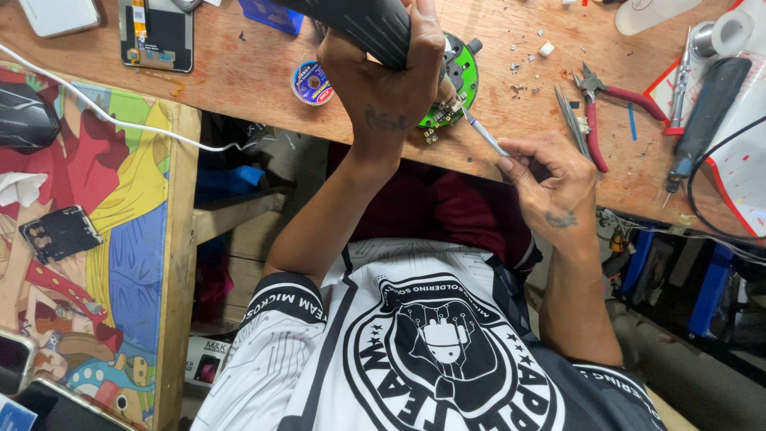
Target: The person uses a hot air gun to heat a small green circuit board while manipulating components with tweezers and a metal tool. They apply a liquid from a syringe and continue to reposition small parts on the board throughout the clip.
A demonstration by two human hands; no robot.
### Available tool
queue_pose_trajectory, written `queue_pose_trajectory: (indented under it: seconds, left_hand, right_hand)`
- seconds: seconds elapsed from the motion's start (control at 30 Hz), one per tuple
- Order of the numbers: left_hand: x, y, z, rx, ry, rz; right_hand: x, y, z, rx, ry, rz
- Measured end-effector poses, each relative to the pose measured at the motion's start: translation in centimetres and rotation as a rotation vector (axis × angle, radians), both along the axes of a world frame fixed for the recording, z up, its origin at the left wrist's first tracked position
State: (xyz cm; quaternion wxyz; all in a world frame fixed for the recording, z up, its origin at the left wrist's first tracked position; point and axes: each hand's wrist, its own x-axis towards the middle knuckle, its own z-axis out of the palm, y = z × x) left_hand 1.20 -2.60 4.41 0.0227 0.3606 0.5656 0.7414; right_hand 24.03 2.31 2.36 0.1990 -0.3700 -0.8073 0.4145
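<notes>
green circuit board [456, 84] seen at the near edge of the wooden tabletop [239, 76], partly hidden behind the left hand [387, 84]. left fingers wrapped tight round a black ribbed tool handle [363, 24], its nozzle aimed down at the board. right hand [550, 179] just beside, fingers pinching slim metal tweezers [481, 132], tips touching the board's lower corner. judged at risk: board nudged off the edge by a slip of the tweezers, or small parts shifted by the tool. little open room to the right, with red-handled pliers [598, 112] and loose bits near; blue spool [312, 83] close on the left.
</notes>
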Motion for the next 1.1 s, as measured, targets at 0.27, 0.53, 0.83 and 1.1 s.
queue_pose_trajectory:
  seconds: [0.27,0.53,0.83,1.1]
  left_hand:
    - [-0.13,0.05,0.01,0.009,-0.001,-0.005]
    - [-0.21,0.0,-0.24,-0.013,0.044,0.027]
    - [-0.1,0.0,-0.17,-0.029,0.062,0.075]
    - [-0.35,0.02,-0.49,-0.018,0.083,0.069]
  right_hand:
    - [-0.27,-0.15,0.25,0.02,0.016,0.0]
    - [-0.15,0.56,0.21,0.063,-0.013,0.019]
    - [-0.1,0.52,-0.05,0.043,0.002,0.008]
    - [-0.19,0.29,0.0,0.047,0.023,0.02]
